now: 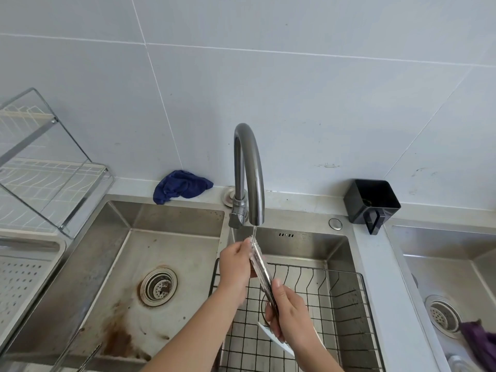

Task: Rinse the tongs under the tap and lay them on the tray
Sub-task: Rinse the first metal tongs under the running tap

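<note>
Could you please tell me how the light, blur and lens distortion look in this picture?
Head view: light is soft and even, no hard shadows; the tongs glint and smear under the water from the tap, so their detail is lost; the wide lens bows the wall tile joints and leans the rack at the left edge.
</note>
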Action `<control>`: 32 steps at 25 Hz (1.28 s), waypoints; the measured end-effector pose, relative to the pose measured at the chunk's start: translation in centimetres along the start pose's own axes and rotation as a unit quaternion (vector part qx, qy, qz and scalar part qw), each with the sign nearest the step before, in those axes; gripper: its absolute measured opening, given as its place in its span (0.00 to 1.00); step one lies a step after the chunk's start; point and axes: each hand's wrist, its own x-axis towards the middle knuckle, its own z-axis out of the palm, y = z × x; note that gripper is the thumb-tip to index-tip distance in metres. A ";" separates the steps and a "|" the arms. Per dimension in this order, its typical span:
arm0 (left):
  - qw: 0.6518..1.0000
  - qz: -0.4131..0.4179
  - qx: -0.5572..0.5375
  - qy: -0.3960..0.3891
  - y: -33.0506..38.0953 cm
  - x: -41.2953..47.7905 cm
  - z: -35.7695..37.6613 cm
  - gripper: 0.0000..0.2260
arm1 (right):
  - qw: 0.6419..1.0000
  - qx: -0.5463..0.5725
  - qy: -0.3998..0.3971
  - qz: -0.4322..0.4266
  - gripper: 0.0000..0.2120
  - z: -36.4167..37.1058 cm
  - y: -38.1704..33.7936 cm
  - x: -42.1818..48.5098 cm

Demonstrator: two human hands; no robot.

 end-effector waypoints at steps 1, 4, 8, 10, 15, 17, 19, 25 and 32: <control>1.000 0.000 0.004 -0.010 -0.1 -0.1 -0.1 0.13 | 1.000 0.000 0.000 0.001 0.29 -0.1 0.1 0.0; 0.999 0.005 -0.024 -0.045 -0.3 -0.6 -0.5 0.12 | 1.000 0.012 0.002 -0.002 0.27 -0.3 0.3 0.0; 0.998 0.005 -0.058 -0.015 -0.1 0.0 -0.2 0.10 | 1.000 0.011 -0.005 -0.024 0.26 0.0 0.1 0.1; 0.998 -0.003 -0.068 0.000 0.2 0.4 0.1 0.11 | 1.000 0.017 -0.010 -0.025 0.23 0.2 0.0 0.2; 0.996 -0.030 -0.078 -0.044 -0.5 0.9 -0.1 0.12 | 0.999 0.004 0.014 -0.030 0.19 -0.1 0.3 0.3; 0.993 -0.032 -0.102 -0.058 -1.0 0.9 -0.1 0.13 | 0.999 -0.014 0.031 -0.042 0.20 0.0 0.6 0.4; 0.989 -0.031 -0.131 -0.057 -1.2 0.7 0.0 0.09 | 0.997 -0.026 0.045 -0.061 0.22 0.2 0.9 0.4; 0.983 -0.065 -0.165 -0.045 -1.3 0.3 -0.8 0.12 | 0.995 -0.044 0.036 -0.086 0.25 0.4 1.4 -0.7; 0.979 -0.053 -0.177 -0.088 -2.4 -0.3 -1.5 0.11 | 0.998 -0.018 0.026 -0.061 0.20 0.3 1.5 -1.0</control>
